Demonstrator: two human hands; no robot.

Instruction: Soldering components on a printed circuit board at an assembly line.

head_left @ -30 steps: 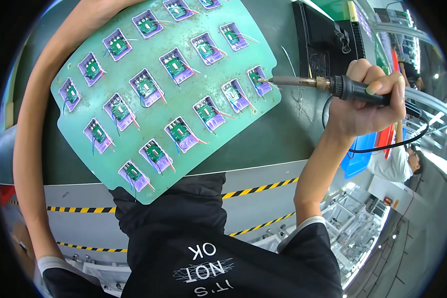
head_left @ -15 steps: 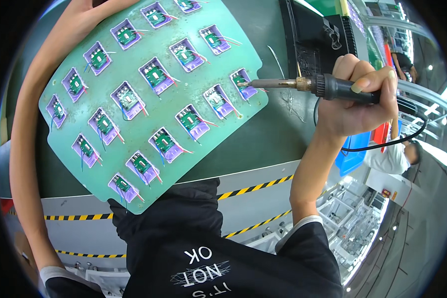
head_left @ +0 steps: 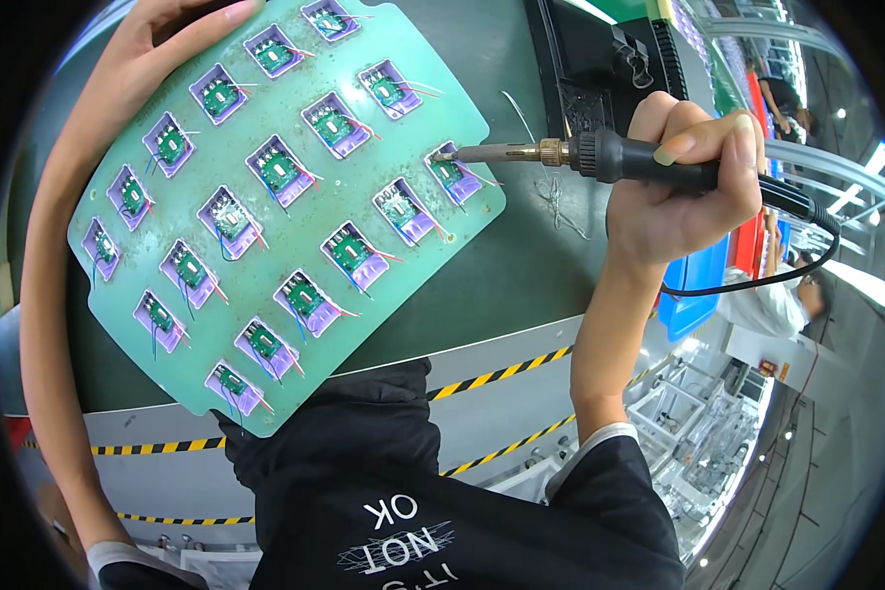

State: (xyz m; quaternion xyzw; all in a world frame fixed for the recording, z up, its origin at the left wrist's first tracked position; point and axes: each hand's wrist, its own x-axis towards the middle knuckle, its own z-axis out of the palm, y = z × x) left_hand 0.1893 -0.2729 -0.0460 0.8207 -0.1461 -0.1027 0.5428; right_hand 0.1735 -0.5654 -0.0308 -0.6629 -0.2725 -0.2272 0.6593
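Head view: our right hand (head_left: 683, 187) is closed in a fist-like grip round the black handle of a soldering iron (head_left: 600, 157), thumb laid along the top, its cable looping off to the right. The iron lies about level, tip touching a small green circuit board (head_left: 449, 174) seated in a purple pocket at the right edge of the green carrier panel (head_left: 295, 221). Our left hand (head_left: 162, 44) rests on the panel's upper-left corner, fingers extended flat; we can't tell if it grips the edge. The panel lies tilted on the dark green bench mat (head_left: 501, 256), rows of similar boards with red and blue leads across it.
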